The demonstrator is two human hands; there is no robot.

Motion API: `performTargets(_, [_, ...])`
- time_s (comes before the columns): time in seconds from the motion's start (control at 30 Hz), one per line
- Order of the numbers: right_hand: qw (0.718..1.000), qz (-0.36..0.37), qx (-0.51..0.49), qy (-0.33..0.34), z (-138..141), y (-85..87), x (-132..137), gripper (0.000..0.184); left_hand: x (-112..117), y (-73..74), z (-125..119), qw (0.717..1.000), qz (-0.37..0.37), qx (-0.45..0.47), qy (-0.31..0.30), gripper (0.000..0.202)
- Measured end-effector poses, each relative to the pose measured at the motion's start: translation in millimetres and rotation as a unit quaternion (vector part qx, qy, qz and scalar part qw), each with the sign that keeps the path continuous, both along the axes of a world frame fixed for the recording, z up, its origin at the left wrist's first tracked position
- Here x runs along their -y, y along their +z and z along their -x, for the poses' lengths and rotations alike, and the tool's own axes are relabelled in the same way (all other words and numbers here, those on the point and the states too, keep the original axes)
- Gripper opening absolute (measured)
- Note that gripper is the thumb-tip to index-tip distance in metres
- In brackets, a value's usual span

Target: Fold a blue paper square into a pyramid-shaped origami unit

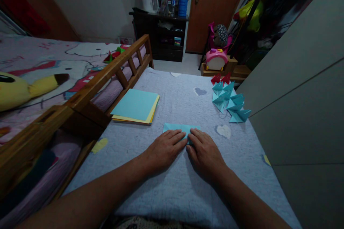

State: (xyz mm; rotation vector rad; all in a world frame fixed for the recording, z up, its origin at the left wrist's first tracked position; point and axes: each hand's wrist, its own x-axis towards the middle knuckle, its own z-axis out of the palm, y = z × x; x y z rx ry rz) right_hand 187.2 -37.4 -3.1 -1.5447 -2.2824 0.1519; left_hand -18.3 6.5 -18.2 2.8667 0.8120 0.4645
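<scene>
A light-blue folded sheet of paper [172,126] lies flat on the cloth in front of me, wider than it is deep. My left hand [168,146] rests palm down over its near left part, fingers stretched out and lying on the paper. From the other side my right hand [204,150] presses down with its fingers flat on the right part, its thumb near the paper's near edge. The fingertips of both hands almost meet at the middle. The hands hide most of the paper's near side.
A stack of coloured square paper [135,104] lies at the left. Several blue folded paper figures [223,96] and red ones [220,78] stand at the far right of the patterned cloth [177,100]. A wooden rail [107,75] borders the left side; a pale cabinet [303,89] borders the right.
</scene>
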Motion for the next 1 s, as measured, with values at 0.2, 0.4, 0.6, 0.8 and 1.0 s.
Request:
performTargets(0.2, [0.999, 0.002, 0.037, -0.027, 1.3, 1.9, 2.4, 0.037, -0.2, 2.1, -0.5, 1.000, 0.001, -0.001, -0.002, 0.034])
performTargets(0.4, [0.998, 0.003, 0.064, -0.025, 2.6, 1.2, 3.9, 0.037, 0.0, 0.4, -1.2, 1.000, 0.003, 0.007, -0.002, 0.032])
performTargets(0.6, [0.996, 0.003, 0.083, -0.020, 4.4, 2.4, 3.6, 0.041, 0.8, 0.3, -0.9, 1.000, 0.021, 0.005, -0.001, 0.033])
performTargets(0.8, [0.996, -0.006, 0.086, -0.020, 5.4, 1.9, 4.9, 0.041, 0.5, 2.5, -1.0, 1.000, 0.030, 0.009, -0.005, 0.034])
performTargets(1.0, [0.995, 0.002, 0.094, -0.016, 4.9, 1.6, 5.1, 0.043, 0.6, 0.0, -1.2, 1.000, 0.024, 0.003, -0.002, 0.034])
